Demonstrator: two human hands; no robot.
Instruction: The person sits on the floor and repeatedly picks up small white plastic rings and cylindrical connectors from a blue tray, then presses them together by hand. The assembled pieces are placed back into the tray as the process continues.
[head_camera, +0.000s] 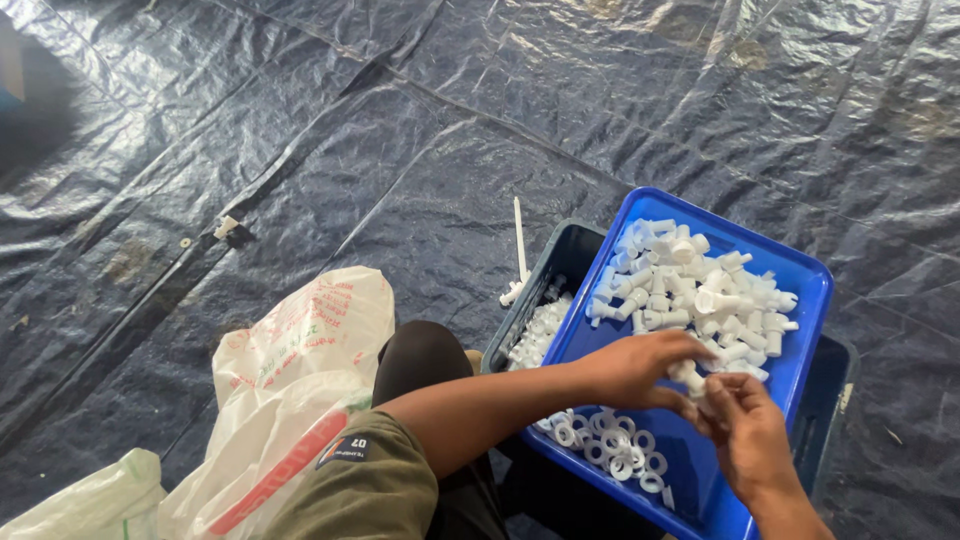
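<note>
Two hands: your left hand (640, 368) and right hand (748, 432) meet over the blue tray (800, 275), fingertips pinched together on one small white fitting (690, 377).
Grip: both hands close on that piece; whether it is one part or two being joined, you cannot tell, since the fingers hide it.
Doing it well: keep the piece low over the tray so that a slip lands inside, and hold it square between the fingertips rather than at its edge.
Supply: the heap of white fittings (690, 290) lies at the tray's far end, near your left fingers.
Rings: the white rings (615, 445) lie in the near corner, under your left wrist.
Below: the tray rests tilted on a dark crate (560, 265) with more white parts inside; lean lightly.
Around: a white stick (519, 245) stands at the crate's edge, and plastic bags (300, 370) lie by your knee on the dark tarpaulin (300, 130).
In the way: your left forearm crosses over the rings, so lift it before you reach for them.
</note>
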